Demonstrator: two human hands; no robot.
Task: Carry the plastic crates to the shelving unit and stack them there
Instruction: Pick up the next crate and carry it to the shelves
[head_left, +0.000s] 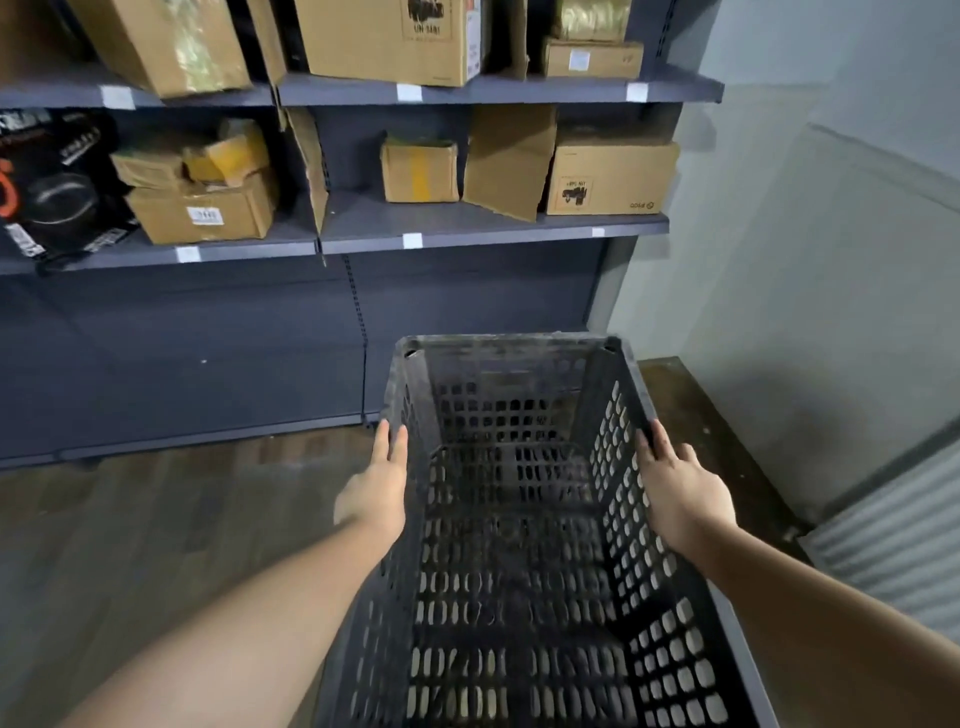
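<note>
Wood-look floor (156, 519) below grey shelving (467, 228); both hands' fingers apparently straight against black crate (519, 571).

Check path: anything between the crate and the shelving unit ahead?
Nothing visible. Both hands, left and right, are on the long sides of the black crate, which is empty. Bare wood floor runs up to the shelving unit; its lower bay shows no boxes.
</note>
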